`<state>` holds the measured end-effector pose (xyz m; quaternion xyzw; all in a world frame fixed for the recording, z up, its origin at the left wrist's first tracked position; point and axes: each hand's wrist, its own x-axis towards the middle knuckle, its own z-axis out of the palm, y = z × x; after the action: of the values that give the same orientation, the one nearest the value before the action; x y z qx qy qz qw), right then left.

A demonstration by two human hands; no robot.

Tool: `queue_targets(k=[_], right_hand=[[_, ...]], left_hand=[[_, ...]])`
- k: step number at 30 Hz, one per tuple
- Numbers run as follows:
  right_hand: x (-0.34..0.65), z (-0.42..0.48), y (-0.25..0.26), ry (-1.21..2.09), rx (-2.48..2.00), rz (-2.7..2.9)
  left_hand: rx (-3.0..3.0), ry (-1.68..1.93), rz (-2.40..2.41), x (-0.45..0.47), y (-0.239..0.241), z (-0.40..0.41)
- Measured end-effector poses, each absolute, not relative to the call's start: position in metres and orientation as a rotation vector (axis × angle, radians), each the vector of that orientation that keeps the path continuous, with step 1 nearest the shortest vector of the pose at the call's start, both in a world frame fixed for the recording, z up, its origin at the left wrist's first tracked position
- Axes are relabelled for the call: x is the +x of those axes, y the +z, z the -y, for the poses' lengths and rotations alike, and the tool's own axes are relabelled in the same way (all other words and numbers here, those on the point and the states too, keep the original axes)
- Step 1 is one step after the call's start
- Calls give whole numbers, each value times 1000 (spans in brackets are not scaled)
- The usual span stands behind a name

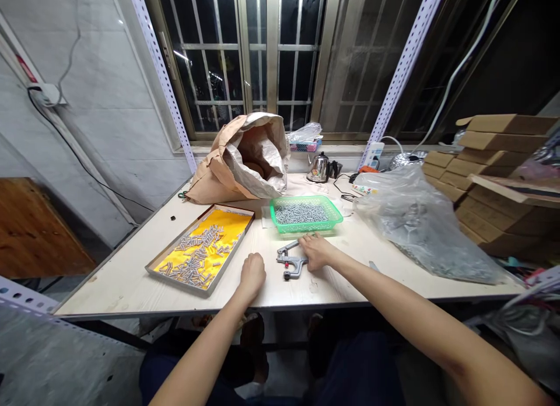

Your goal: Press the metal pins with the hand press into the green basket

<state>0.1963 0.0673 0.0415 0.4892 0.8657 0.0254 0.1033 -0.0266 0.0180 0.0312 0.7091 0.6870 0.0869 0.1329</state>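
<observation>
My right hand (318, 253) is closed over the handle end of grey metal snap-fastener pliers (294, 262), which lie on the table with their jaws pointing left. A red spot and a black round piece show at the jaws. To the left, my left hand (252, 273) rests on the tabletop with its fingers curled in; whether anything is inside them is hidden. Beside it lies a shallow tray (209, 290) with a yellow lining and many small silvery metal pieces (192, 266). Behind the pliers stands a green plastic basket (306, 226) full of small silvery pieces (301, 212).
A large open paper sack (236, 167) leans at the back, near a metal kettle (319, 168). On the right lie a clear plastic bag (420, 219) and stacked cardboard boxes (494, 161). The table's front edge (280, 307) runs close below my hands.
</observation>
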Motion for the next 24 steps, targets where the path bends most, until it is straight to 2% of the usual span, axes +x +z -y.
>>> queue_targets(k=[9, 18, 24], right_hand=[[197, -60, 47, 278, 1409, -2606], [202, -29, 39, 484, 1636, -2575], [201, -14, 49, 659, 1780, -2577]], left_hand=[[1802, 554, -1755, -37, 22, -3], [1141, 937, -1362, -25, 18, 7], [1031, 1230, -1203, 2, 11, 3]])
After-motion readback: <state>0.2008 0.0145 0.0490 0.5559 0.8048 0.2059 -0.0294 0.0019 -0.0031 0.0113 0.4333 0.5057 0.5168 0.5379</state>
